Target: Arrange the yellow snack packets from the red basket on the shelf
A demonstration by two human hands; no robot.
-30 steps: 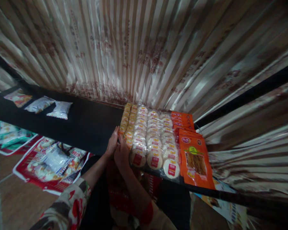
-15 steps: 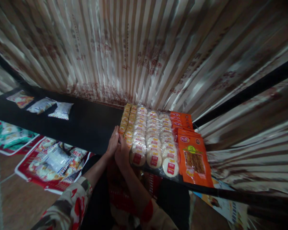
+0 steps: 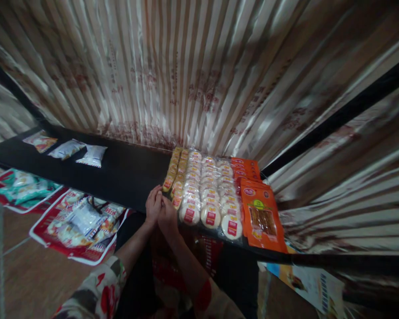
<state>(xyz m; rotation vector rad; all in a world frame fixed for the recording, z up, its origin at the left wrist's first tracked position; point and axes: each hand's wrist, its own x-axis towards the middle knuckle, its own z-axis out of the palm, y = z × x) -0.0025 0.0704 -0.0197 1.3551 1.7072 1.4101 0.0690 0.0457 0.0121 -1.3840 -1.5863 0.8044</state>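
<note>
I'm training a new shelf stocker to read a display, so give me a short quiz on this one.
1. True or false: the left hand and right hand are reaching for opposite ends of the long black shelf.

2. Multiple choice: how many small, pale, printed plastic bags lie on the shelf's left part?
A) one
B) three
C) six

3. Fill in the colour: the rows of round white goods in clear wrappers lie between the small golden packets and the flat ____ pouches.

Key: 1 false; 2 B; 3 orange.
</note>
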